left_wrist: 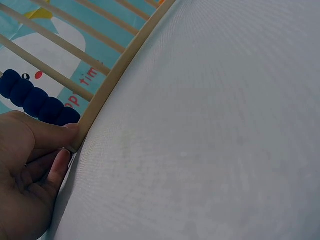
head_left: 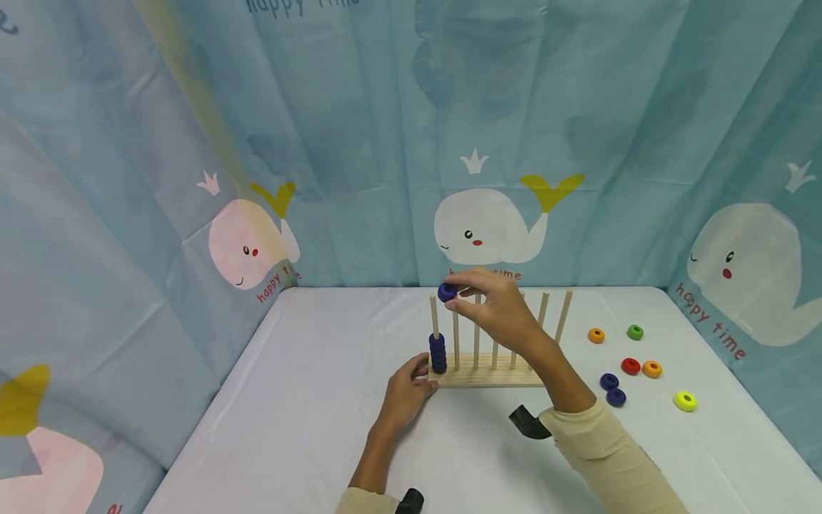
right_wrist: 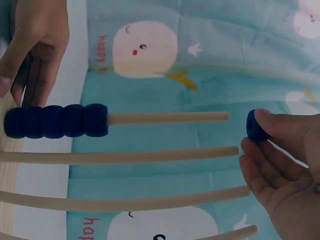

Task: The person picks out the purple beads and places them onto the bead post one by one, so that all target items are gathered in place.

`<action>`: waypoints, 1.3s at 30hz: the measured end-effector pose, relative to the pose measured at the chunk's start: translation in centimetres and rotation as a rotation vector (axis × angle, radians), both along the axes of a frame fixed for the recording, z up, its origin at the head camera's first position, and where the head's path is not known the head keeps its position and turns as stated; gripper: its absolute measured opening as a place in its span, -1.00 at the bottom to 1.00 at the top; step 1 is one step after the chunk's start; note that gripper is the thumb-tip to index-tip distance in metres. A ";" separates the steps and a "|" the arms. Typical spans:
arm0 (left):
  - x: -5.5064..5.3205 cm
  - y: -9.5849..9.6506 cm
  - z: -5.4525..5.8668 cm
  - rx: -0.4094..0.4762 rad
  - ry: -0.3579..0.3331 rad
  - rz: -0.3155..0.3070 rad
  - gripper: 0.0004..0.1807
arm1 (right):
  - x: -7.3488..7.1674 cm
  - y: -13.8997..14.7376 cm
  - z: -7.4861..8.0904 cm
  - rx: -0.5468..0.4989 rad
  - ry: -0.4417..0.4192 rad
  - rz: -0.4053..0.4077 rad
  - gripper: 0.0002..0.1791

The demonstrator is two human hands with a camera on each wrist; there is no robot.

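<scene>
Right wrist view: the right hand (right_wrist: 289,176) pinches a blue bead (right_wrist: 259,130), a peg (right_wrist: 170,118) just below it; best lower squarely while the left hand (right_wrist: 44,42) grips the base (head_left: 488,379).

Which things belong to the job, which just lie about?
In the job:
right hand, pinching a blue ring
left hand, holding the peg rack
stacked blue rings

Lying about, maybe for later:
loose blue rings
orange rings, red ring, green ring, yellow ring

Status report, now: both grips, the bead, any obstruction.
Right grip pinching blue bead, just off tip of leftmost peg. Left grip holding left end of base. Five blue beads on that peg; nothing visible blocking its tip.
</scene>
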State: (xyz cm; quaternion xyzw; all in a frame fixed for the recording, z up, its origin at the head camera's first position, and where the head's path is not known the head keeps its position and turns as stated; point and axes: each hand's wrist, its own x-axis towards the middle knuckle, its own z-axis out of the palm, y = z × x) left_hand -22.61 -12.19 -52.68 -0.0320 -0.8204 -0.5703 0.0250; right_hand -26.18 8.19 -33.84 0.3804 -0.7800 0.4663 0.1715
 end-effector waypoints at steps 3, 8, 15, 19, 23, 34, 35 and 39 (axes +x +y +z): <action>0.0 0.0 0.0 -0.005 -0.006 -0.001 -0.35 | 0.1 -0.3 0.0 0.018 0.018 -0.023 -0.62; -0.1 0.0 0.0 -0.014 -0.011 0.006 -0.35 | 0.0 -0.7 -0.1 0.037 0.028 -0.031 -0.61; 0.2 0.1 0.2 -0.016 -0.005 0.000 -0.36 | -0.2 -1.2 -0.5 0.076 0.036 -0.036 -0.60; 0.2 0.0 0.2 -0.029 0.000 0.000 -0.36 | -0.3 -1.4 -0.5 0.090 0.038 -0.038 -0.60; 0.1 0.0 0.2 -0.027 0.000 -0.002 -0.35 | -0.5 -1.6 -0.5 0.093 0.045 -0.037 -0.60; 0.2 0.1 0.3 -0.027 -0.017 -0.003 -0.35 | -0.4 -2.0 -0.2 0.096 0.019 -0.037 -0.61; 0.2 0.0 0.3 -0.027 -0.016 -0.004 -0.35 | -0.4 -2.1 -0.2 0.098 0.019 -0.043 -0.61; 0.1 0.0 0.4 -0.024 -0.017 -0.003 -0.35 | -0.5 -2.2 -0.1 0.107 0.020 -0.053 -0.61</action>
